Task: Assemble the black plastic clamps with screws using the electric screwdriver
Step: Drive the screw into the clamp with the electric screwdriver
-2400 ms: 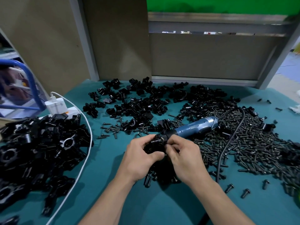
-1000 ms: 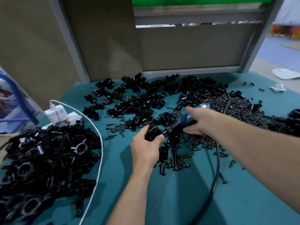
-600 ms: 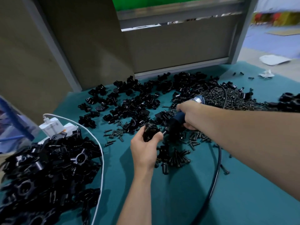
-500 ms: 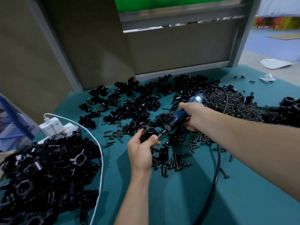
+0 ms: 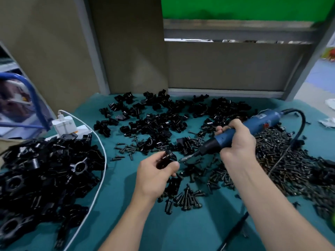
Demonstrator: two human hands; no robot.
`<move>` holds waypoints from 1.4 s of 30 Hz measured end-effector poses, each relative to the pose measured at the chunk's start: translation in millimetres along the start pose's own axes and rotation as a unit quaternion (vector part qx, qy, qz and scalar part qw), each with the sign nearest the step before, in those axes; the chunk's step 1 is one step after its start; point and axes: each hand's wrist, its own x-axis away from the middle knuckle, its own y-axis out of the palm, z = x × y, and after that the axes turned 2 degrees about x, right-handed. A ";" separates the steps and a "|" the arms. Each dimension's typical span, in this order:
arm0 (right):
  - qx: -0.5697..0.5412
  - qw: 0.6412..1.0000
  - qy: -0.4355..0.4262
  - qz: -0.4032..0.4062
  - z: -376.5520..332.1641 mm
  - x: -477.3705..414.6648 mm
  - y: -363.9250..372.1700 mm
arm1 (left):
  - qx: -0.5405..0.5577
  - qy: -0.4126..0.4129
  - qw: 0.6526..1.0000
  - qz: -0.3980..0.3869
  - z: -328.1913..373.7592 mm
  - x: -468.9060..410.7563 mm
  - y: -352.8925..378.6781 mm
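Lifted from the table (image 5: 117,196), the electric screwdriver (image 5: 257,123) now sits clenched in the right grip (image 5: 237,145), its bit (image 5: 188,157) reaching the clamp (image 5: 165,158) pinched in the left grip (image 5: 154,174) above the table. The clamp is small, glossy black, stiff plastic — likely light and slippery — and best held by its flanks, clear of the bit.

Black clamp (image 5: 167,158) aloft, blue screwdriver (image 5: 257,122) tilted (bit just beside it)

white charger (image 5: 63,124) plugged into power strip (image 5: 82,129) at left edge of bench (image 5: 190,232) | white cable (image 5: 105,160) arcs toward near edge | blue tube frame (image 5: 35,96) beyond left edge | green panel (image 5: 235,6) behind far edge
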 end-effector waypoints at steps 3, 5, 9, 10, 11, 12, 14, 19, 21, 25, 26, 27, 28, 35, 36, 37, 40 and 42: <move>-0.047 0.999 0.006 -0.021 -0.6 -3.4 1.4 | -0.006 0.012 1.000 0.005 -0.5 -0.3 0.5; -0.069 0.997 0.013 -0.040 -1.2 -5.1 3.6 | 0.006 0.004 1.000 0.012 -1.2 -0.6 0.3; -0.051 0.996 0.024 -0.073 2.3 -7.7 5.8 | -0.001 0.011 1.000 0.018 -2.2 -1.9 0.7; -0.052 0.995 0.024 -0.076 3.0 -7.2 6.6 | -0.002 0.014 1.000 0.018 -1.9 -1.6 -0.1; -0.054 0.995 0.024 -0.077 3.2 -7.6 7.6 | -0.003 0.017 1.000 0.017 -2.1 -2.3 -0.4; -0.052 0.995 0.023 -0.078 2.6 -7.9 7.8 | -0.001 0.019 1.000 0.016 -2.4 -2.4 -0.2; -0.040 0.996 0.014 -0.081 1.3 -7.3 8.2 | 0.005 0.018 1.000 0.015 -3.9 -3.2 -0.1; -0.020 0.995 -0.007 -0.096 1.1 -4.2 9.3 | 0.012 0.019 1.000 0.022 -5.2 -2.9 -1.1; -0.010 0.994 -0.019 -0.111 0.5 -3.8 12.5 | 0.012 0.014 1.000 0.021 -6.2 -2.5 -0.9; 0.000 0.989 -0.029 -0.145 3.2 -2.3 20.5 | 0.061 0.014 0.997 0.038 -4.1 -1.3 -0.1; -0.003 0.988 -0.025 -0.150 4.2 -2.1 21.8 | 0.078 0.015 0.996 0.046 -3.6 -1.5 -0.2; -0.009 0.988 -0.019 -0.155 5.5 -2.0 22.8 | 0.093 0.016 0.994 0.052 -3.8 -2.4 -0.6; -0.015 0.987 -0.013 -0.159 6.7 -2.1 23.2 | 0.106 0.016 0.992 0.059 -4.3 -3.2 -1.0; -0.037 0.988 0.024 -0.151 12.8 -5.9 18.9 | 0.092 0.002 0.994 0.063 -4.8 -3.3 1.5; -0.043 0.987 0.029 -0.150 13.7 -6.6 18.2 | 0.089 0.003 0.994 0.064 -5.3 -3.2 1.5; -0.048 0.987 0.032 -0.149 14.4 -7.2 17.6 | 0.090 0.003 0.994 0.067 -6.4 -3.9 1.3; -0.051 0.987 0.035 -0.148 15.9 -8.6 17.6 | 0.092 0.002 0.994 0.067 -7.5 -5.0 2.0; -0.051 0.986 0.033 -0.152 16.3 -8.8 18.2 | 0.092 0.000 0.994 0.067 -7.6 -4.9 1.8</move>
